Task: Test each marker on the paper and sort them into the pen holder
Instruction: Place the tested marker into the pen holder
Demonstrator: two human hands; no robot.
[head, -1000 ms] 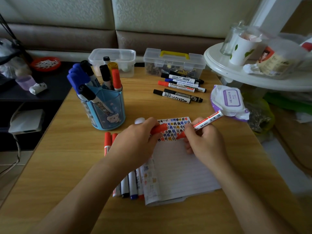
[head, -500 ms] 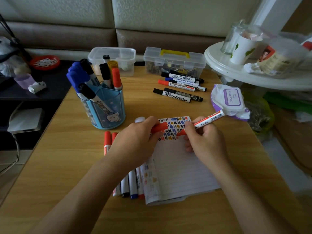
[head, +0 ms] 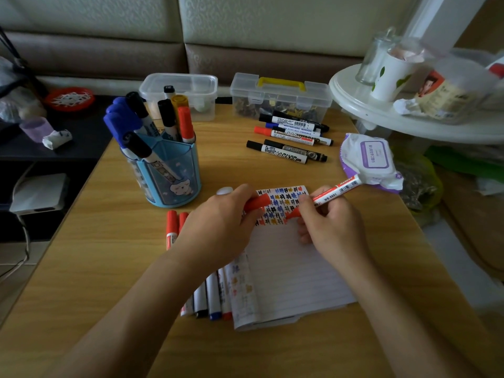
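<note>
Head-worn wide view, angled down, close over table [head: 109, 241]

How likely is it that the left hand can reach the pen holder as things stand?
Likely yes: the left hand is close to the pen holder, with only bare table between them. It holds a red cap, though, so its fingers are occupied.

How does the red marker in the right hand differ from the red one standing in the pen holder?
The held red marker is uncapped, with its red cap in the left hand; the holder's red marker is capped. The held red marker slants tip-down to the paper in the right hand; the holder's red marker stands near upright, cap up, untouched. Both are red.
</note>
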